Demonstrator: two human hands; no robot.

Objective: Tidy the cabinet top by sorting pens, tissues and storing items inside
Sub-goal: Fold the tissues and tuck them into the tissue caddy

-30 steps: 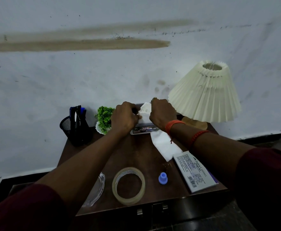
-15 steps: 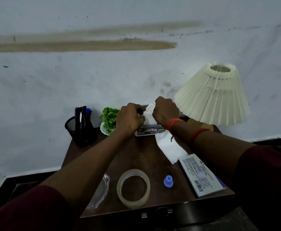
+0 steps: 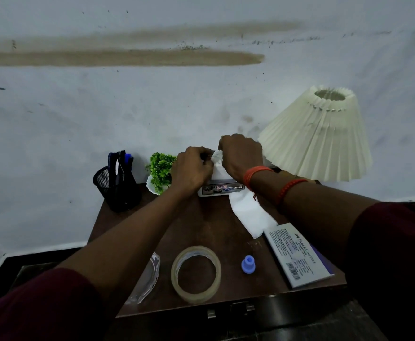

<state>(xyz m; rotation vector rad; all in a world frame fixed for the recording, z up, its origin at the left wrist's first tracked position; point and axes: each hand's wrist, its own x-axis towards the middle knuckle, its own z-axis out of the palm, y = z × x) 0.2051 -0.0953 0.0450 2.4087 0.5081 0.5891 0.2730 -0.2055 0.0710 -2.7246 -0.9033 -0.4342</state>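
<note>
A white tissue (image 3: 217, 168) is pinched between two curled hands above a tissue box (image 3: 222, 189) at the back of a brown cabinet top (image 3: 201, 232). The left hand (image 3: 193, 169) is closed on the tissue's left edge, and the right hand (image 3: 242, 156) is closed over its top right. The box is seen directly beneath both hands, its printed front facing the camera. A flat paper sheet (image 3: 250, 214) is laid out from the box toward a stamp pad box (image 3: 297, 254). A small green plant (image 3: 161, 168) and a mesh pen holder (image 3: 118, 187) filled with pens (image 3: 119, 159) are placed to the left. A tape roll (image 3: 196, 274) and a blue cap (image 3: 248, 264) are set near the front edge, and a pleated lamp shade (image 3: 319, 136) is seen at the right.
</note>
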